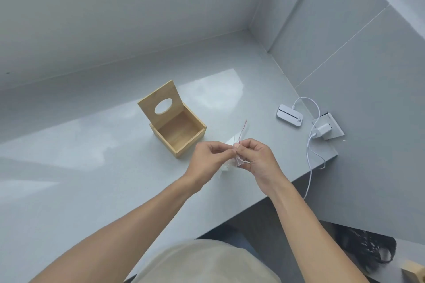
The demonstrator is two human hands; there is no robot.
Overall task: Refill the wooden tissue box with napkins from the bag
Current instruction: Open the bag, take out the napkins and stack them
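The wooden tissue box (178, 126) stood on the grey counter (69, 167) with its lid (159, 101) hinged up and back, the oval slot facing the camera. The inside of the box appeared empty. Just beside its near right corner, both hands held a small clear bag (234, 158) of white napkins above the counter. The left hand (208, 163) pinched the bag's upper edge between thumb and fingertips. The right hand (256, 156) pinched the same edge from the other side, fingers curled. A thin red strip (243, 128) rose from the bag's top.

The step in hand was judged to be opening the bag; no napkins had yet reached the box. The next move would call for parting the two pinched edges, then drawing the napkins out and lowering them into the open box. A white device (289, 115), its cable (310, 145) and a charger (322, 131) lay well apart to the right.
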